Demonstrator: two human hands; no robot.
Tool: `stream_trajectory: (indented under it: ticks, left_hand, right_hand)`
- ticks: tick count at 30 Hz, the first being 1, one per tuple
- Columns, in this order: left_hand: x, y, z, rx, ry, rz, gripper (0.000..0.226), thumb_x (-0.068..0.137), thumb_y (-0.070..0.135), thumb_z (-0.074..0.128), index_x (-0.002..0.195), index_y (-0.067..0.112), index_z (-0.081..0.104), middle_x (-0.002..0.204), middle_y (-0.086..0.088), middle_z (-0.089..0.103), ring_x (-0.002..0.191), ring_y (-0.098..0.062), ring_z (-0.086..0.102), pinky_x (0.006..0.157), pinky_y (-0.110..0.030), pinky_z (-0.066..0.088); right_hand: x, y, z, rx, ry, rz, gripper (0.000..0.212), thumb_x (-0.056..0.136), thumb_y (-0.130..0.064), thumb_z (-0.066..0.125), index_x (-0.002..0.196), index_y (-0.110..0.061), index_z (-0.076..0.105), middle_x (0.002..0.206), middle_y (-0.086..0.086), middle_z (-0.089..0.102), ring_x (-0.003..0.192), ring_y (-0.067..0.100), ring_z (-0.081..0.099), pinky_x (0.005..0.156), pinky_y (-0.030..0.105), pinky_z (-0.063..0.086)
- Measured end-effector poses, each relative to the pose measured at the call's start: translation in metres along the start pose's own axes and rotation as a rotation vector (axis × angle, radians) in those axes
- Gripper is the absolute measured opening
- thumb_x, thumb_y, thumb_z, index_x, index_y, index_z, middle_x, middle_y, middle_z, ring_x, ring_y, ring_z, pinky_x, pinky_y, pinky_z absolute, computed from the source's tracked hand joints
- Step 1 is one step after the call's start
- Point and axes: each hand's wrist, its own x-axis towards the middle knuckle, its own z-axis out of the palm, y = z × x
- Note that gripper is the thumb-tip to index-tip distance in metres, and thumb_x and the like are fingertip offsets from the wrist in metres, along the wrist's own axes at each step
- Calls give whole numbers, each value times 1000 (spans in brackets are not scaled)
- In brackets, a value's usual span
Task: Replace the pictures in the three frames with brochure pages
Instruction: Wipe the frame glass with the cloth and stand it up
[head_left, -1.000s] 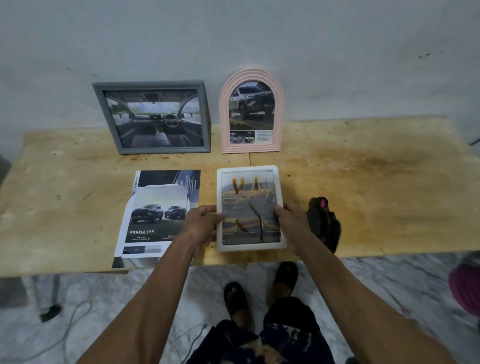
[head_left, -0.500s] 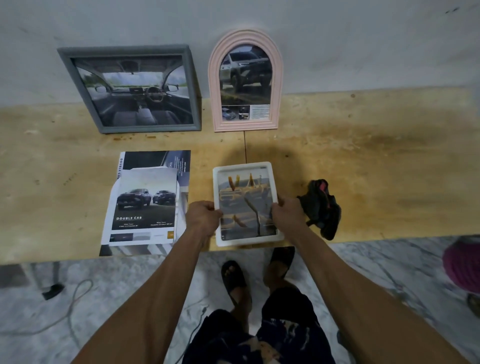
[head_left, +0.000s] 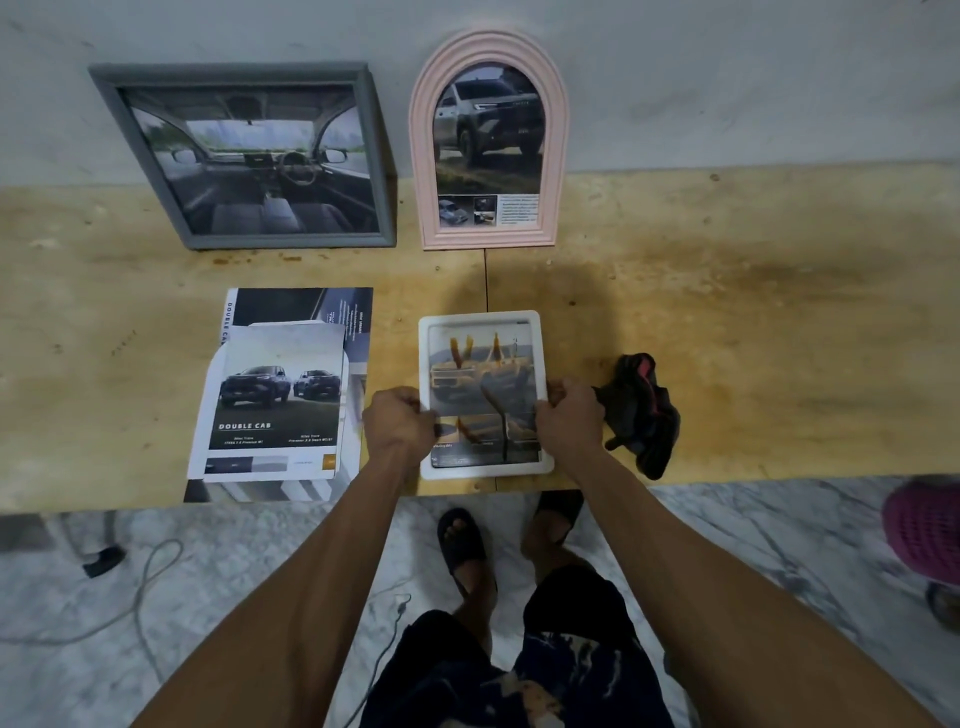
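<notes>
Head view, white frame (head_left: 542, 395) nearer table (head_left: 727, 322) edge

Both my arms reach up from lower frame, converging at centre. My left hand (head_left: 399, 423) fingers curled, grip closed; my right hand (head_left: 570, 422) likewise.

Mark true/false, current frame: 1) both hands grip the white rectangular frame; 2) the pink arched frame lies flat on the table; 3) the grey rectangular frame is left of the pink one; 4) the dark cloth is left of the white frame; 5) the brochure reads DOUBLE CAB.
1) True: the left hand and right hand grip the white rectangular frame by its side edges.
2) False: the pink arched frame stands upright against the wall.
3) True: the grey rectangular frame stands to its left.
4) False: the dark cloth lies right of the white frame.
5) True: the printed brochure shows DOUBLE CAB.
</notes>
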Motion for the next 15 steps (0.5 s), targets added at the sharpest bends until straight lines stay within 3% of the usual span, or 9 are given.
stream_trajectory:
  ticks: [1,4,7,10,13,15]
  left_hand:
    - [0,-1,1,-2,0,4,11,87,2,73,91,12,70,85,1,65,64,-4,52,53,-8,39]
    - [-3,-1,1,16,10,20,13,88,1,70,90,14,71,86,0,67,68,-8,55,60,-13,42]
    - [-3,-4,1,-5,2,41,14,91,-1,66,91,13,69,85,0,66,66,-6,58,48,-5,40]
    - [-4,-8,-1,89,1,128,6,93,9,66,93,10,72,84,-1,68,78,-20,64,67,-19,44]
    - [3,-18,1,199,23,265,17,95,21,63,84,10,68,83,-5,71,77,-25,65,71,-33,54]
    - [7,-25,4,276,53,351,19,96,28,58,84,14,65,88,-8,67,83,-28,63,73,-40,56]
  right_hand:
    - [0,1,0,6,9,1,30,92,-3,57,121,-8,62,116,8,66,106,23,61,76,22,42]
    - [-1,6,-1,20,27,-15,30,92,-5,56,121,-8,61,120,9,64,110,25,59,81,26,44]
    - [-1,8,-8,-31,112,-67,36,93,-9,52,130,-8,56,128,11,57,118,28,54,93,36,45]
    - [-4,16,-20,-201,302,-217,37,90,-10,52,125,-15,60,129,8,55,117,29,50,90,42,46]
    - [-5,33,-35,-509,478,-294,36,90,-19,55,125,-24,58,137,2,50,122,31,44,90,50,41]
    - [2,48,-43,-634,396,-225,44,93,-30,54,136,-33,45,150,-1,34,134,31,29,96,56,35]
